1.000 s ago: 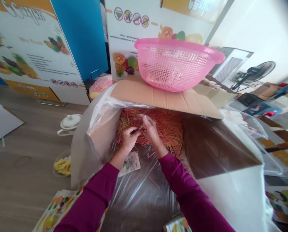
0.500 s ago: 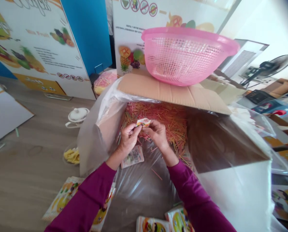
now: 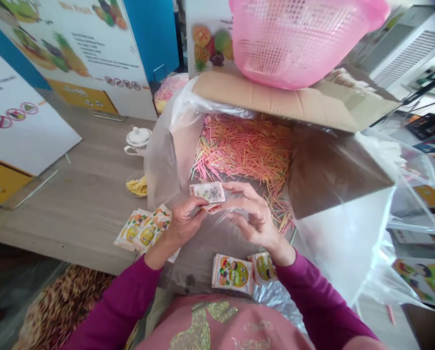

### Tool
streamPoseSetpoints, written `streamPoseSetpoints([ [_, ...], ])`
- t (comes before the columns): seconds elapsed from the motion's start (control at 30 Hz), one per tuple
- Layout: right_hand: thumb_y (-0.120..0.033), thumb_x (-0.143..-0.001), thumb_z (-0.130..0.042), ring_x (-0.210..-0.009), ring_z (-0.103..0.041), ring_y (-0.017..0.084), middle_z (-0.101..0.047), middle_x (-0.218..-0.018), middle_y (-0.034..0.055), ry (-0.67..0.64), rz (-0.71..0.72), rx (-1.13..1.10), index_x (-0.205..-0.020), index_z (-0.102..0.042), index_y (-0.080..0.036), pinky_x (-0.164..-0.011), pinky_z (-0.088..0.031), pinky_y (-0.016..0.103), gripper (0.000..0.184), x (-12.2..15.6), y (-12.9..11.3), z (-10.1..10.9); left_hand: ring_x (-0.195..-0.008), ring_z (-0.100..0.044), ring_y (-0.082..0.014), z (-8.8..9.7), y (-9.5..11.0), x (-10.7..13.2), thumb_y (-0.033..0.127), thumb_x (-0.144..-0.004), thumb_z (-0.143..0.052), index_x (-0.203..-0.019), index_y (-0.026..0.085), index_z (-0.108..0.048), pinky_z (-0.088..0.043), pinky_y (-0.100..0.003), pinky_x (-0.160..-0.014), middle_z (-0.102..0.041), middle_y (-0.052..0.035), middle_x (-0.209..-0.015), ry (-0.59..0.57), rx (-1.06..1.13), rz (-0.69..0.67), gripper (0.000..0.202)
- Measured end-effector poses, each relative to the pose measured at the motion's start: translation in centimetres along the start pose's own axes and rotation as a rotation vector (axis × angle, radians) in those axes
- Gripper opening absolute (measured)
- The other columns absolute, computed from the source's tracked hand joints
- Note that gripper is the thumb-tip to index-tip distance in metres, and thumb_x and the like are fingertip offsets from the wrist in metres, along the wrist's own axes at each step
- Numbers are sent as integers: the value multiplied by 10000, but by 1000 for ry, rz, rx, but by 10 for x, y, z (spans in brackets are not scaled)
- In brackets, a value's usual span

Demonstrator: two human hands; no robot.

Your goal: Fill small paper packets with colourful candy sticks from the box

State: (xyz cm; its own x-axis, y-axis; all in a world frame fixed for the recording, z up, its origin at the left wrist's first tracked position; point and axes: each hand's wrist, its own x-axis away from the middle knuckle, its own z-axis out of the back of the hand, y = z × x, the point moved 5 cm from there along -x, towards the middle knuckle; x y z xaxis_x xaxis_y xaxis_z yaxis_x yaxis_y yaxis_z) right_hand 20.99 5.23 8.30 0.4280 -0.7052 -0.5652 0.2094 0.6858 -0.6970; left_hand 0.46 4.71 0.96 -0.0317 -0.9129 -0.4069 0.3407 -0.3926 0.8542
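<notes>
My left hand (image 3: 187, 221) pinches a small printed packet (image 3: 207, 192) between thumb and fingers, in front of the box opening. A second folded edge with red print shows just under that packet. My right hand (image 3: 252, 214) is beside it with its fingers stretched out and apart, the fingertips at the packet's right edge. Beyond both hands, a heap of thin pink, orange and yellow sticks (image 3: 244, 148) lies in a cardboard box (image 3: 276, 99) lined with clear plastic. Nearer to me, printed packets (image 3: 232, 273) lie on the plastic.
A pink basket (image 3: 298, 43) stands on the box's far flap. More packets (image 3: 142, 228) lie on the table's left, near a lidded white pot (image 3: 137, 140) and a dish of yellow pieces (image 3: 136, 186). Printed display boards (image 3: 89, 58) stand behind. Clear plastic (image 3: 343, 248) drapes at right.
My view has tilted down and both hands are nearer my body. The packet is now flatter, face visible, in my left hand. My right hand's fingers have spread from their pinch.
</notes>
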Motion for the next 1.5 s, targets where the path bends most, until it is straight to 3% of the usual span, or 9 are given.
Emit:
streamPoseSetpoints([
  [0.2, -168, -1018, -659, -1324, -619, 310, -734, -1445, 89, -325, 126, 516, -1082, -840, -268, -1044, -464, 503, 217, -8, -29, -22, -834, -803, -225, 8, 7, 26, 404, -952, -721, -912, 247, -822, -648, -343, -832, -859, -63, -892, 35, -32, 4, 191],
  [0.33, -181, -1017, -688, -1234, -635, 314, -794, -1328, 101, -331, 145, 710, -912, -832, -230, -1034, -398, 533, 184, -5, -31, -38, -794, -790, -217, 9, 8, 38, 375, -947, -701, -872, 248, -807, -630, -331, -785, -845, -65, -845, 46, -25, -47, 182],
  [0.43, -201, -1014, -712, -1213, -643, 311, -804, -1328, 97, -335, 151, 678, -906, -832, -229, -1067, -373, 546, 164, -1, -30, -47, -745, -765, -205, 8, 5, 46, 395, -948, -666, -855, 245, -795, -597, -312, -718, -822, -57, -797, 39, -30, -36, 219],
  [0.73, -224, -1050, -674, -1158, -734, 245, -834, -1260, 50, -204, 125, 213, -959, -828, -267, -1076, -464, 480, 184, 5, -33, -51, -698, -719, -176, 3, -1, 59, 388, -931, -742, -856, 236, -770, -594, -302, -730, -788, -17, -777, 15, 141, 58, 172],
  [0.97, -315, -1006, -766, -974, -806, 262, -874, -1011, 12, -58, -175, -241, -963, -883, -346, -1110, -536, 524, 128, 6, -30, -38, -870, -783, -228, -7, -7, 69, 469, -881, -844, -1010, 228, -853, -641, -366, -859, -857, -67, -951, 29, 328, 269, 274],
  [1.1, -310, -903, -851, -879, -797, 242, -859, -905, 22, 281, -444, -567, -881, -866, -299, -1039, -616, 487, 29, 15, -7, -40, -850, -768, -223, -15, -13, 77, 408, -832, -885, -925, 226, -860, -638, -365, -841, -842, -56, -903, 34, 372, 350, 206],
  [1.23, -286, -780, -894, -749, -748, 181, -783, -772, -22, 555, -614, -953, -803, -774, -262, -867, -671, 402, 124, 22, 31, -47, -859, -783, -229, -21, -13, 83, 394, -751, -924, -913, 215, -840, -655, -374, -850, -843, -60, -910, 79, 521, 496, 255],
  [1.37, -257, -859, -835, -693, -708, 111, -703, -724, -69, 677, -776, -1208, -814, -667, -235, -778, -662, 292, 175, 41, 69, -49, -788, -786, -219, -32, 1, 92, 464, -738, -927, -958, 210, -825, -673, -375, -800, -847, -62, -911, 27, 715, 657, 352],
  [1.5, -260, -863, -814, -622, -669, 81, -706, -768, -62, 670, -919, -1312, -875, -653, -227, -585, -576, 191, 164, 67, 90, -60, -764, -785, -220, -37, 14, 104, 543, -739, -923, -930, 214, -821, -672, -354, -741, -840, -68, -876, -18, 739, 708, 394],
])
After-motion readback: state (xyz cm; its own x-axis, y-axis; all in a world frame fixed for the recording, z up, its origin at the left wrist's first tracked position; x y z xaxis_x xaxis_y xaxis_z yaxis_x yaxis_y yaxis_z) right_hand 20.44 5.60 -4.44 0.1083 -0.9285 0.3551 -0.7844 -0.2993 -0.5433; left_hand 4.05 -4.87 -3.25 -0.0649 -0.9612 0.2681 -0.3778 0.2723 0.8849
